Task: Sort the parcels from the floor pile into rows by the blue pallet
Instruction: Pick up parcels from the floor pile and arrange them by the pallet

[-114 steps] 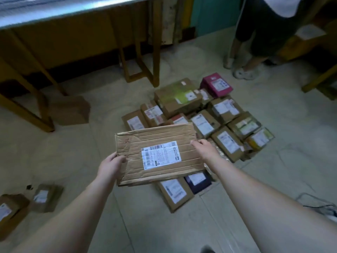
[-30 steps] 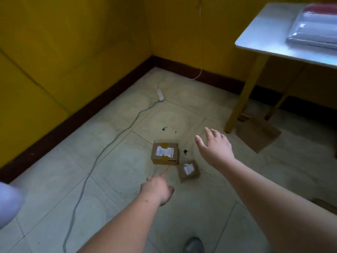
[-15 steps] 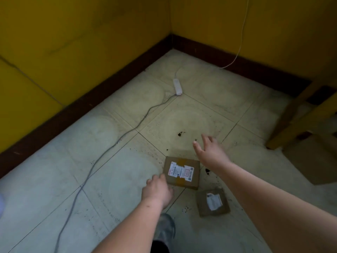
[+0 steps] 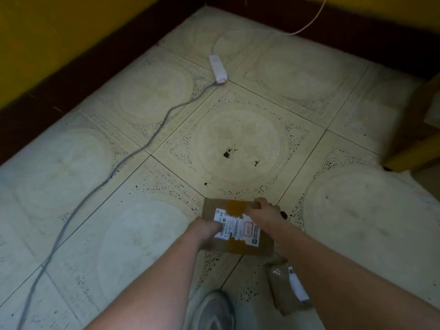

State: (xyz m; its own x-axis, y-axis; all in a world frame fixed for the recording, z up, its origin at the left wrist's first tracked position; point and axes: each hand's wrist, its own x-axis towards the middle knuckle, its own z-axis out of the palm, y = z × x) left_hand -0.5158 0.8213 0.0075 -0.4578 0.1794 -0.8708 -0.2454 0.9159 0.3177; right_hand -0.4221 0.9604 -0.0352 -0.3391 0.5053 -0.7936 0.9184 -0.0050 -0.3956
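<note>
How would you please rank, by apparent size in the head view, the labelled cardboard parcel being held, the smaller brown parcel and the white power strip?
1. Labelled cardboard parcel.
2. Smaller brown parcel, partly hidden by the right arm.
3. White power strip, farther away, so unsure.

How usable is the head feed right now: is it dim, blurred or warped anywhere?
Head view: dim overall, with one brighter pool on the floor tiles; the walls and corners fall dark. The box and both hands, left and right, are soft with motion blur, so the label text is unreadable. Wide-angle warp bends the tile lines and the cable.
</note>
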